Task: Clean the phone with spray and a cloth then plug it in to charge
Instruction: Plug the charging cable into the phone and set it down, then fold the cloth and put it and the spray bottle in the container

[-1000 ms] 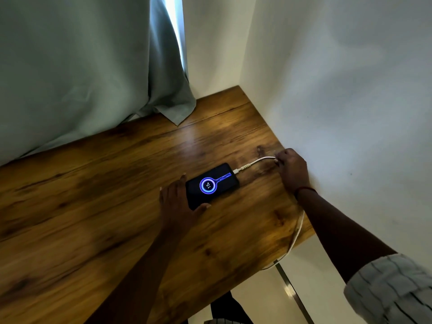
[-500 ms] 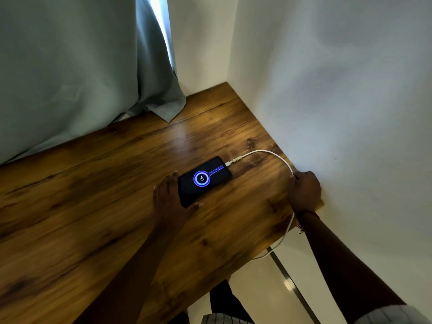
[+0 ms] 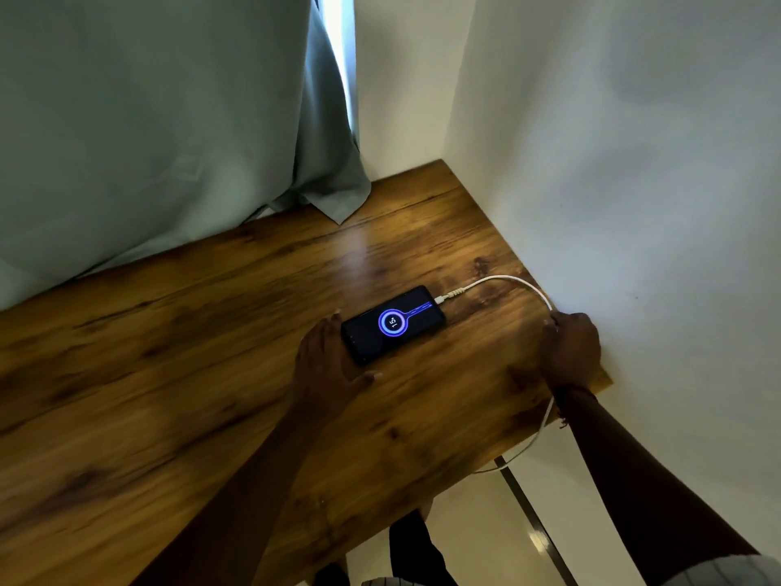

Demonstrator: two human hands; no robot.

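A black phone [image 3: 393, 324] lies flat on the wooden table [image 3: 177, 374], its screen lit with a blue charging ring that reads 15. A white cable [image 3: 513, 285] is plugged into its far end and curves right to the table's edge by the wall, then drops below. My left hand [image 3: 327, 365] rests flat at the phone's near end, fingers spread and touching its edge. My right hand [image 3: 570, 351] sits at the table's right edge by the wall, fingers curled over the cable. No spray or cloth is in view.
A grey-green curtain [image 3: 169, 120] hangs over the table's back edge. White walls [image 3: 613, 162] meet at the far right corner. A metal table leg [image 3: 528, 518] and pale floor show below the front right edge.
My right hand slid along the cable from near the phone's plug back to the table's right edge, leaving a wider loop of cable. My left hand stayed at the phone.
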